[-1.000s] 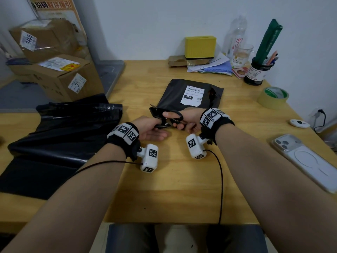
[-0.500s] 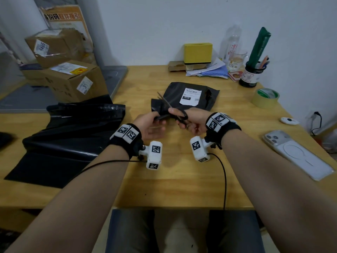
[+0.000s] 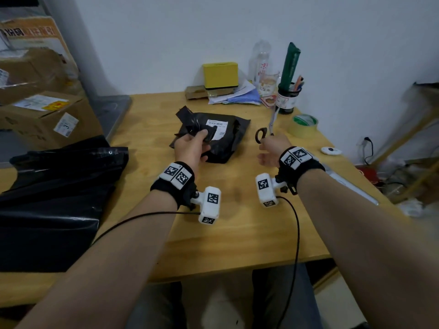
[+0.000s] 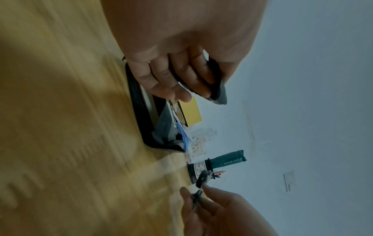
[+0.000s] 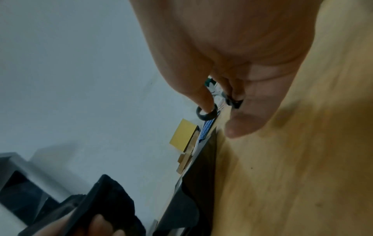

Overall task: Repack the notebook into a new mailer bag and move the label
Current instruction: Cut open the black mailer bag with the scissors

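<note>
Notebook itself I cannot see; what I see is the black mailer bag [image 3: 221, 141] that lies on the wooden table [image 3: 237, 233], in front of the yellow box [image 3: 221, 76]. This bag is glossy and wrinkled, it looks bulged, and its near-left end is open and ragged. A white label [image 3: 217, 129] with small dark print is stuck on its top side, and part of this label is hidden behind a black torn strip [image 3: 194, 124]. My left hand [image 3: 192, 148] holds this strip above the bag, with the fingers curled around it and the thumb pressing on it; the strip stands up crumpled toward the yellow box. My right hand [image 3: 270, 148] is to the right of the bag and apart from it. It holds the scissors [image 3: 266, 131] with the thumb in one black ring and other fingers in the second ring, blades pointing away, toward the pen cup [image 3: 286, 100]. A roll of tape [image 3: 303, 125] lies to the right of the scissors.
</note>
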Motion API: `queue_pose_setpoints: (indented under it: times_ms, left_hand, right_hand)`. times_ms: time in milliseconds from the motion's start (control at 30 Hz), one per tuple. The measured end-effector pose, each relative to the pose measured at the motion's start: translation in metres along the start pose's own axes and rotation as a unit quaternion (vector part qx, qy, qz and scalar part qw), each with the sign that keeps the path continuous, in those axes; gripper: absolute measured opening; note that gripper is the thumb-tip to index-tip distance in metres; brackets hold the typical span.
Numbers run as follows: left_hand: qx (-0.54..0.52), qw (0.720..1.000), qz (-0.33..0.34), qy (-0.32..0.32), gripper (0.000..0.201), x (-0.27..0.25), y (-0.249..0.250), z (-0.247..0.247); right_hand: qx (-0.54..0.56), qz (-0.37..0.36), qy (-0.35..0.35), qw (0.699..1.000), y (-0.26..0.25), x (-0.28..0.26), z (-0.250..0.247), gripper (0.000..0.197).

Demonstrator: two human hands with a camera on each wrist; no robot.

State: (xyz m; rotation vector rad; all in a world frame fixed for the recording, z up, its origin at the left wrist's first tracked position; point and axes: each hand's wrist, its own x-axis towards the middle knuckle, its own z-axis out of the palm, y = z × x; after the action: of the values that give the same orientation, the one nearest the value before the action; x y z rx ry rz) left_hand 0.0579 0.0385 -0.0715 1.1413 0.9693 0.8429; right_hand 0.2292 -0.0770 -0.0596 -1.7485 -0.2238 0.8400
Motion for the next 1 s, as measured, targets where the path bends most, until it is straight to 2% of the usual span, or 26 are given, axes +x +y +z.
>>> queue_pose_setpoints:
  times_ms: [133, 233, 300, 367, 433, 500, 600, 667, 767, 833, 933, 1000]
  left_hand:
    - [0.027, 0.998, -0.018, -0.063, 0.016, -0.004, -0.002, 0.008]
    - [0.029, 0.996, -0.021, -0.077, 0.016, -0.002, -0.006, 0.006]
    - [0.033, 0.996, -0.023, -0.077, 0.019, 0.000, -0.007, 0.002]
    - [0.040, 0.996, -0.024, -0.075, 0.020, 0.004, -0.008, -0.004]
    - [0.047, 0.996, -0.022, -0.074, 0.010, 0.005, -0.008, -0.009]
    - [0.049, 0.996, -0.020, -0.074, 0.011, 0.007, -0.006, -0.013]
    - [0.042, 0.997, -0.018, -0.062, 0.012, 0.009, -0.002, -0.019]
    - [0.031, 0.999, -0.017, -0.038, 0.015, 0.010, 0.000, -0.024]
    - [0.013, 1.000, -0.021, -0.018, 0.023, 0.013, 0.003, -0.031]
    - [0.009, 0.999, -0.022, -0.037, 0.020, 0.012, 0.006, -0.031]
    - [0.038, 0.996, -0.004, -0.085, 0.019, 0.008, 0.008, -0.025]
    - [0.071, 0.991, 0.017, -0.109, 0.022, 0.007, 0.008, -0.019]
  right_hand:
    - [0.020, 0.026, -0.013, 0.999, 0.005, -0.002, -0.007, 0.033]
    - [0.029, 0.026, -0.011, 0.999, 0.006, 0.001, -0.007, 0.030]
    - [0.040, 0.023, 0.024, 0.999, 0.002, 0.005, -0.006, 0.027]
    - [-0.012, -0.012, 0.001, 1.000, -0.005, 0.000, -0.005, 0.045]
    - [-0.099, -0.044, 0.014, 0.994, -0.002, 0.007, -0.009, 0.054]
    - [-0.036, -0.057, -0.017, 0.998, -0.009, 0.018, -0.007, 0.047]
    - [-0.023, -0.037, -0.020, 0.999, -0.013, 0.018, 0.001, 0.053]
    - [-0.008, -0.036, -0.026, 0.999, -0.016, 0.012, 0.004, 0.046]
    - [-0.016, -0.039, -0.070, 0.997, -0.022, 0.003, 0.008, 0.029]
    - [-0.052, -0.054, -0.121, 0.990, -0.023, -0.001, 0.014, 0.039]
    - [-0.135, -0.052, -0.235, 0.961, -0.019, -0.008, 0.024, 0.049]
    - [-0.160, -0.057, -0.259, 0.951, -0.015, -0.009, 0.030, 0.049]
